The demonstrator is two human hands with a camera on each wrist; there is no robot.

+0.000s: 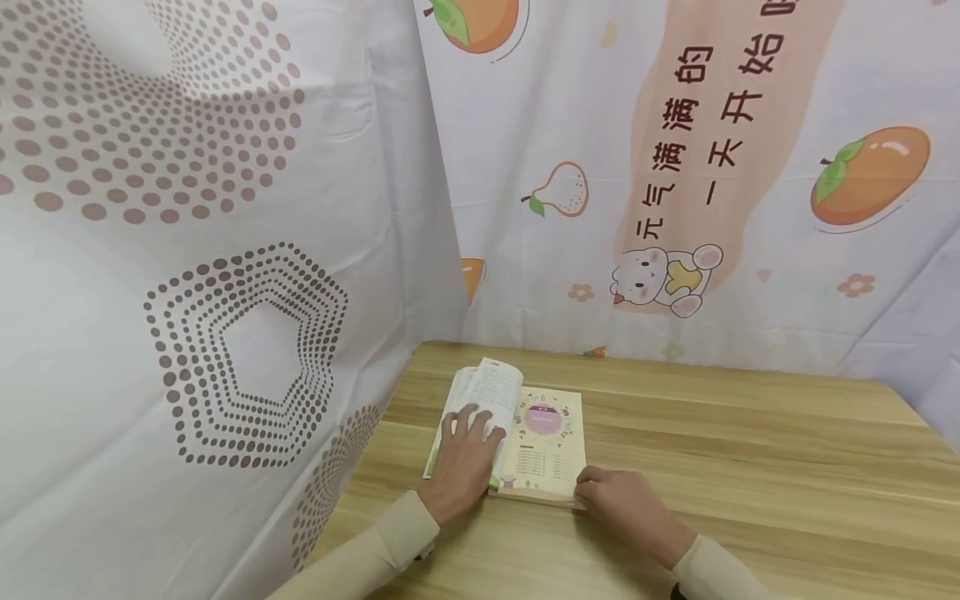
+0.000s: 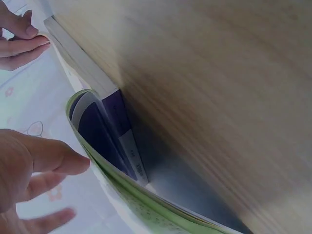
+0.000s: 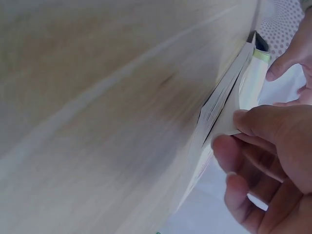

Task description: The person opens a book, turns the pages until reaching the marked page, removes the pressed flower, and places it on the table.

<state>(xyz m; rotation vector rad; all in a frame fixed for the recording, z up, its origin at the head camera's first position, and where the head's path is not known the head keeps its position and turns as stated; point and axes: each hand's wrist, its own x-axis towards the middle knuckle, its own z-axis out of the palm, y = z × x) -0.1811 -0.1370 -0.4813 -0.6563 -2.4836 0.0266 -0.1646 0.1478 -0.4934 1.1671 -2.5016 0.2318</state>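
Note:
An open book (image 1: 546,450) lies on the wooden table, its right page cream with a pink round emblem and printed lines. The left-side pages (image 1: 495,392) bulge up in a curve. Over those pages my left hand (image 1: 467,454) rests with fingers spread; in the left wrist view its thumb (image 2: 73,163) touches the green-edged curved pages. At the lower right corner of the book, my right hand (image 1: 626,504) pinches a page corner between thumb and forefinger. The right wrist view shows that lifted page (image 3: 226,119) bent away from the stack beneath.
The wooden table (image 1: 735,442) extends to the right of the book. A white curtain with dotted patterns (image 1: 255,358) hangs close on the left. Behind the table hangs another curtain with fruit prints (image 1: 870,179) and lettering.

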